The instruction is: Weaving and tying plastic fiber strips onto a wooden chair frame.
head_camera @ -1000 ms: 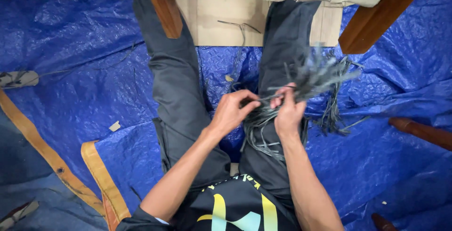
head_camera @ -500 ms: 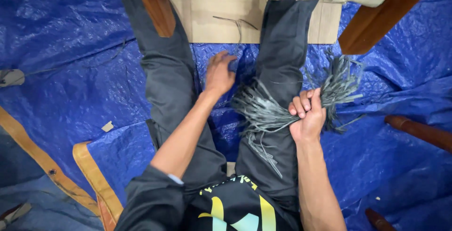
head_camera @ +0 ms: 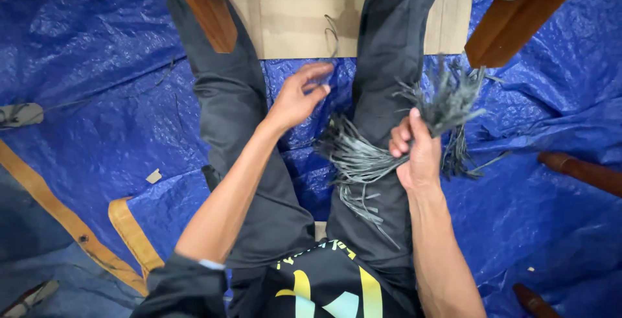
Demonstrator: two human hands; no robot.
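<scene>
Grey strips [head_camera: 363,159] clamped in right hand [head_camera: 414,153], left hand [head_camera: 298,97] open above blue tarp [head_camera: 97,97] between wooden legs [head_camera: 204,10].

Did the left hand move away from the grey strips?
Yes. The left hand left the bundle of grey strips and went up toward the cardboard sheet, fingers open.

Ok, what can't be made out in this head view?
- Right hand: its palm side is hidden by its own fingers, closed on the bundle of grey strips.
- Left hand: open between the legs; whether it pinches the thin strand cannot be told, too thin.
- Wooden frame: cut off by the top edge.
- Feet: hidden under the frame and cardboard.
</scene>
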